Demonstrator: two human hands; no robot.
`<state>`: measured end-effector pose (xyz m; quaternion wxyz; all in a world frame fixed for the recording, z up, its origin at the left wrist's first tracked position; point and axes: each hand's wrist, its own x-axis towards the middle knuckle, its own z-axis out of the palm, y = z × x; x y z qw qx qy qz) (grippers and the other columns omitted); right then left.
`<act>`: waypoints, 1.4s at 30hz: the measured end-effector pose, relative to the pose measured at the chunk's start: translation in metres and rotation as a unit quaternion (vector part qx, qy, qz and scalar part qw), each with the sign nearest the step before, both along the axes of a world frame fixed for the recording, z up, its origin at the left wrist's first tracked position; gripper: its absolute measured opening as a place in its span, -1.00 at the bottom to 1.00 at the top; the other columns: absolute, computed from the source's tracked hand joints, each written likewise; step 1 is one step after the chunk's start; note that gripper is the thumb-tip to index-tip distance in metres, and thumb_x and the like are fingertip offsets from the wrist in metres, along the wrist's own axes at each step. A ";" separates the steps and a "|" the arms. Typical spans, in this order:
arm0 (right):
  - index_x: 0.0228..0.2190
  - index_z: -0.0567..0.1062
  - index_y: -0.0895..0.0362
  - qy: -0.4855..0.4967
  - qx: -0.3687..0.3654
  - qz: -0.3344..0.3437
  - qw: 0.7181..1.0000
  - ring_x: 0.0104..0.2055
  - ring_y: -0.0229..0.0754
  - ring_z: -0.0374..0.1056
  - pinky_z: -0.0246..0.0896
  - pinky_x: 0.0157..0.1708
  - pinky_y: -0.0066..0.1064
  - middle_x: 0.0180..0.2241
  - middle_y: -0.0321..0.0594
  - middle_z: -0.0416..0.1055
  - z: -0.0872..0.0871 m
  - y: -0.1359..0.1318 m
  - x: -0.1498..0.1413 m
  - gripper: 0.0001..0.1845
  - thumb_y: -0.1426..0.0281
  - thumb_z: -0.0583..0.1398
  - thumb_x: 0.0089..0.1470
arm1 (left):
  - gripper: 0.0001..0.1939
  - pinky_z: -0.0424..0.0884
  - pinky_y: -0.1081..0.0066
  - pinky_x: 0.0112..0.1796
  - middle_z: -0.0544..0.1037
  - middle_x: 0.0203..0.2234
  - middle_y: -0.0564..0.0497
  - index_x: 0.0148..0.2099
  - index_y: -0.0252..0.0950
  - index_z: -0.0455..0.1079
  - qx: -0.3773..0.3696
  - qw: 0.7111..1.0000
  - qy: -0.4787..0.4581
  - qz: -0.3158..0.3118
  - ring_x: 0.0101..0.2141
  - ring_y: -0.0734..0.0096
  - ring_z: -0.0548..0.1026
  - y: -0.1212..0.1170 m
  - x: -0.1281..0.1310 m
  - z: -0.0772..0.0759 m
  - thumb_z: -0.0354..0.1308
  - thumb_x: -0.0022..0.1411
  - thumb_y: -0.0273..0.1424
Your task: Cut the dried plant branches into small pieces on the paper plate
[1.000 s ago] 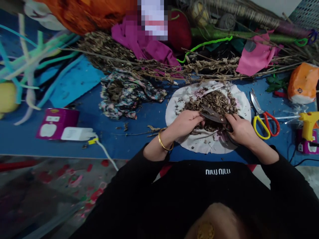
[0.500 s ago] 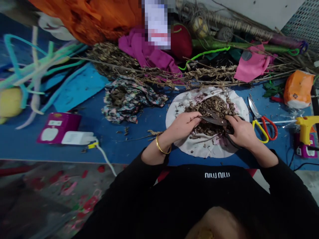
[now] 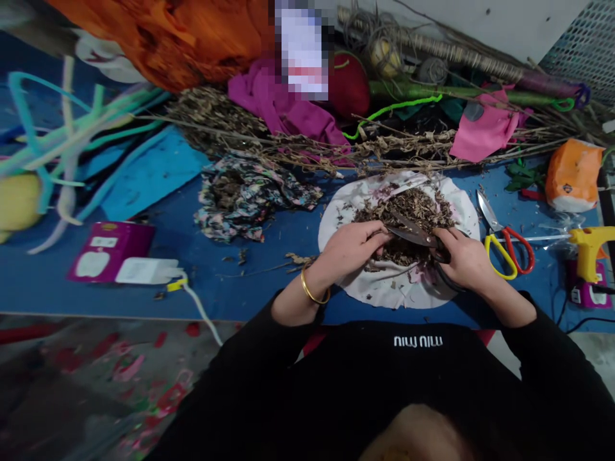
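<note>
Dark-handled scissors [image 3: 412, 237] are in my right hand [image 3: 462, 256], its fingers wrapped round the handles. Their blades are parted and point left over a heap of crumbled dried leaves [image 3: 384, 203]. At the blade tips my left hand [image 3: 356, 246] is closed, thumb against fingers; what it pinches is hidden. Under both hands the leaves lie on a round white cloth [image 3: 394, 296], on a blue table [image 3: 283, 301]. Left of the cloth sits a crumpled floral cloth [image 3: 283, 192] with dried plant matter in it.
Red-and-yellow-handled scissors [image 3: 504, 243] and a yellow glue gun [image 3: 587, 246] lie to the right. Long dried stems [image 3: 398, 144] stretch across the back. At left are a purple box [image 3: 115, 240], a white plug with a cable [image 3: 147, 270] and blue felt [image 3: 154, 169].
The whole view has shifted slightly. Both hands keep nearly the same place over the leaves, and the scissors stay in my right hand with their blades parted.
</note>
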<state>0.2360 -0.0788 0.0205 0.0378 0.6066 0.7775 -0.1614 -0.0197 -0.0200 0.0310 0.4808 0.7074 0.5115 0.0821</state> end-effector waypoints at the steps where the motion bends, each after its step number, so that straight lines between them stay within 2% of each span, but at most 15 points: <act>1: 0.19 0.41 0.15 -0.003 0.002 -0.005 1.000 -0.13 -0.05 0.44 0.17 -0.29 -0.33 -0.01 -0.03 0.49 0.000 0.000 0.000 -0.47 0.26 0.06 0.25 | -0.69 0.19 0.42 -0.43 0.54 -0.51 0.02 -0.35 -0.25 0.35 0.033 0.999 0.023 -0.006 -0.48 0.40 0.43 0.000 0.000 -0.001 -0.03 0.36 -0.19; 3: 0.20 0.41 0.14 -0.011 0.003 -0.011 1.000 -0.14 -0.05 0.44 0.16 -0.30 -0.33 0.00 -0.03 0.49 0.001 0.000 -0.001 -0.47 0.25 0.06 0.25 | -0.67 0.15 0.40 -0.42 0.51 -0.52 0.01 -0.39 -0.25 0.34 0.078 0.995 0.055 -0.013 -0.45 0.37 0.42 -0.001 0.001 -0.003 -0.05 0.35 -0.20; 6: 0.21 0.39 0.14 -0.022 0.004 -0.011 1.000 -0.14 -0.04 0.43 0.16 -0.31 -0.33 0.00 -0.04 0.48 0.001 0.001 -0.001 -0.43 0.26 0.09 0.22 | -0.66 0.11 0.38 -0.41 0.48 -0.55 0.01 -0.44 -0.25 0.27 0.096 0.993 0.064 -0.012 -0.46 0.38 0.39 -0.002 0.003 -0.006 -0.06 0.34 -0.20; 9: 0.21 0.39 0.15 -0.024 0.011 -0.001 1.000 -0.11 -0.02 0.43 0.17 -0.31 -0.32 -0.02 -0.03 0.47 0.001 0.001 -0.001 -0.42 0.26 0.10 0.20 | -0.65 0.11 0.38 -0.41 0.45 -0.57 0.01 -0.47 -0.25 0.24 0.095 0.994 0.054 -0.018 -0.47 0.38 0.39 -0.002 0.004 -0.008 -0.07 0.32 -0.21; 16: 0.20 0.39 0.17 0.010 -0.017 0.010 1.000 -0.09 -0.02 0.44 0.21 -0.25 -0.32 -0.01 -0.02 0.49 -0.001 -0.001 0.002 -0.44 0.33 0.09 0.18 | -0.65 0.23 0.39 -0.36 0.54 -0.53 0.01 -0.36 -0.26 0.45 0.052 0.999 0.008 -0.014 -0.43 0.35 0.47 0.000 0.002 -0.006 -0.07 0.33 -0.24; 21: 0.19 0.39 0.18 0.005 -0.022 0.008 1.000 -0.11 -0.03 0.44 0.21 -0.26 -0.32 -0.04 -0.01 0.51 -0.004 0.000 0.003 -0.46 0.33 0.08 0.21 | -0.63 0.22 0.40 -0.37 0.48 -0.60 0.04 -0.39 -0.26 0.44 0.058 0.998 0.018 -0.007 -0.46 0.35 0.46 0.001 0.001 -0.006 -0.05 0.35 -0.21; 26: 0.22 0.35 0.19 -0.024 -0.016 0.010 1.000 -0.09 -0.01 0.43 0.21 -0.26 -0.32 0.01 0.02 0.46 0.000 0.001 -0.001 -0.41 0.31 0.12 0.18 | -0.65 0.22 0.42 -0.41 0.49 -0.61 0.03 -0.40 -0.27 0.45 0.044 0.999 0.022 -0.018 -0.47 0.37 0.46 0.002 0.005 -0.006 -0.05 0.34 -0.28; 36: 0.21 0.34 0.20 -0.043 -0.042 0.021 0.998 -0.10 0.00 0.44 0.24 -0.25 -0.30 0.00 0.05 0.46 -0.001 0.001 -0.002 -0.44 0.37 0.07 0.19 | -0.64 0.22 0.43 -0.45 0.44 -0.66 0.07 -0.43 -0.25 0.45 0.027 0.999 0.001 -0.018 -0.53 0.39 0.43 0.003 0.003 -0.009 -0.03 0.35 -0.25; 42: 0.22 0.33 0.19 -0.031 -0.015 0.014 0.999 -0.07 0.02 0.43 0.26 -0.23 -0.29 0.03 0.03 0.44 -0.002 0.002 -0.003 -0.41 0.31 0.11 0.18 | -0.63 0.22 0.43 -0.45 0.44 -0.66 0.07 -0.44 -0.27 0.46 0.035 0.999 -0.001 -0.024 -0.53 0.41 0.42 0.003 0.005 -0.011 -0.01 0.37 -0.27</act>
